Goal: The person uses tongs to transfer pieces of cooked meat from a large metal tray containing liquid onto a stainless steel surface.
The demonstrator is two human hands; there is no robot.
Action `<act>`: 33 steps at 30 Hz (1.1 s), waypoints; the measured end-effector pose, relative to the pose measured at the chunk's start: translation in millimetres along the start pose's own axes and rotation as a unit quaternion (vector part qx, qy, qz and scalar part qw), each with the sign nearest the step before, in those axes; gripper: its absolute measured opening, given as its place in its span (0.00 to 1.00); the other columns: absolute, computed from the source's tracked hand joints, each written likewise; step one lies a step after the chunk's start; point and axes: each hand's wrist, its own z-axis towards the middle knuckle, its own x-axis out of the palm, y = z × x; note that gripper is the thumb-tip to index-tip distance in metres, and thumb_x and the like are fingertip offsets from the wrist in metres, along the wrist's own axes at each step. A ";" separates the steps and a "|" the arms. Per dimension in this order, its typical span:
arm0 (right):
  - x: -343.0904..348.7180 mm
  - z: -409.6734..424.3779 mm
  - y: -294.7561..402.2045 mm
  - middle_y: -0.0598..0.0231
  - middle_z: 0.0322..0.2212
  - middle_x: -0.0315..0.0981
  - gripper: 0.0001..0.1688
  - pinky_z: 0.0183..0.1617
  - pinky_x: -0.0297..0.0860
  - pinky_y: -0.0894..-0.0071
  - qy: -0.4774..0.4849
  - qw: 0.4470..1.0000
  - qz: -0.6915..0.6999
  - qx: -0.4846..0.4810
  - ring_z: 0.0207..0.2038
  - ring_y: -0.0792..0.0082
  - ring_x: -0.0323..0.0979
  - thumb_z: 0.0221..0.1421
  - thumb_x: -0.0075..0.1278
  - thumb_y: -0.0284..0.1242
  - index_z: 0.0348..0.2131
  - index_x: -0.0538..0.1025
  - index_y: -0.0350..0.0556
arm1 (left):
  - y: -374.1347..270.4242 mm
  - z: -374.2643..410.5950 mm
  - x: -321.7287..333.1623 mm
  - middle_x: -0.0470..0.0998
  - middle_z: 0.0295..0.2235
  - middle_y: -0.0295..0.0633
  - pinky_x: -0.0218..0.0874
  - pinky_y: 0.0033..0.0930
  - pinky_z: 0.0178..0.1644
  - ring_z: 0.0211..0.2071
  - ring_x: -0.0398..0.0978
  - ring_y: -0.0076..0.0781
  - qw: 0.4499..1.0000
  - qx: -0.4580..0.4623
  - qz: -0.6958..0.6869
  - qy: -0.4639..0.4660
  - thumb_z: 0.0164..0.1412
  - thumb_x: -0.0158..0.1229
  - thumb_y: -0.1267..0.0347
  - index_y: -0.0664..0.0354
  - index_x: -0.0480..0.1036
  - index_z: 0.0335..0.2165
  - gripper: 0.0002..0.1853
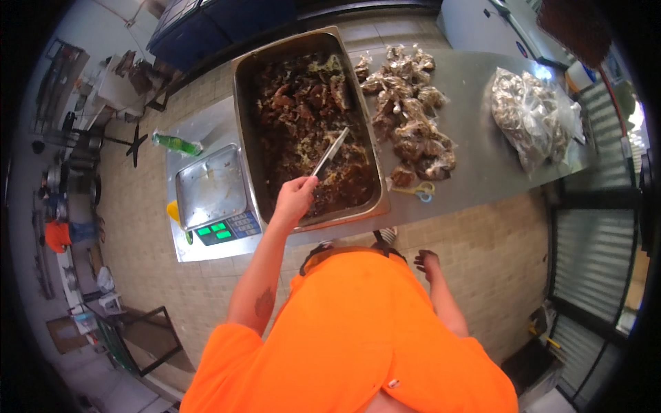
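My left hand (298, 199) grips metal tongs (330, 152), which reach over a deep steel pan (384, 199) of dark, shredded cooked meat (304, 98). The tips of the tongs are at the meat, and I cannot tell whether they pinch any. Low beside my body, off the table's near edge, hangs my right hand (426, 262), empty with its fingers apart. Many small knotted plastic bags of meat (413, 129) lie right of the pan. Scissors (421, 191) with yellow and blue handles rest near them. Left of the pan stands a digital scale (211, 188) with a bare metal tray.
A large clear bag of filled small bags (532, 116) sits at the right of the steel table (470, 103). A green roll or bottle in plastic (176, 143) lies behind the scale. Far left, a person in an orange shirt (57, 236) stands near shelves with pots.
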 end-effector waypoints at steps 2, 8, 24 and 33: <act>-1.8 -1.2 -8.2 0.59 0.36 0.73 0.20 0.38 0.68 0.64 -0.004 1.000 -0.001 0.009 0.35 0.65 0.72 0.57 0.42 0.33 0.48 0.69 0.46 | -8.9 -13.8 -9.5 0.63 0.15 0.28 0.44 0.20 0.16 0.15 0.56 0.14 0.999 -0.026 -0.030 -0.004 0.60 0.53 0.59 0.63 0.74 0.35 0.17; -1.3 0.0 -5.9 0.60 0.33 0.73 0.18 0.36 0.67 0.65 -0.006 1.000 0.011 0.015 0.33 0.66 0.72 0.57 0.42 0.32 0.46 0.70 0.44 | -48.5 -28.4 -29.8 0.64 0.15 0.29 0.44 0.19 0.15 0.13 0.56 0.13 1.000 0.003 -0.011 -0.029 0.60 0.54 0.60 0.63 0.75 0.35 0.15; -0.5 6.4 -10.9 0.62 0.31 0.74 0.16 0.35 0.68 0.64 -0.015 0.998 0.062 -0.017 0.31 0.66 0.73 0.57 0.43 0.34 0.44 0.70 0.48 | -170.8 10.2 -85.3 0.62 0.14 0.29 0.40 0.18 0.13 0.11 0.52 0.13 0.996 0.080 -0.008 -0.037 0.60 0.53 0.56 0.61 0.74 0.34 0.18; 2.8 -2.8 -43.7 0.61 0.30 0.74 0.16 0.32 0.68 0.64 -0.027 0.998 0.059 0.028 0.30 0.66 0.73 0.57 0.41 0.33 0.43 0.71 0.46 | -167.7 78.9 -81.6 0.62 0.14 0.30 0.42 0.22 0.12 0.11 0.53 0.16 0.994 0.091 0.020 -0.056 0.58 0.55 0.54 0.59 0.74 0.31 0.18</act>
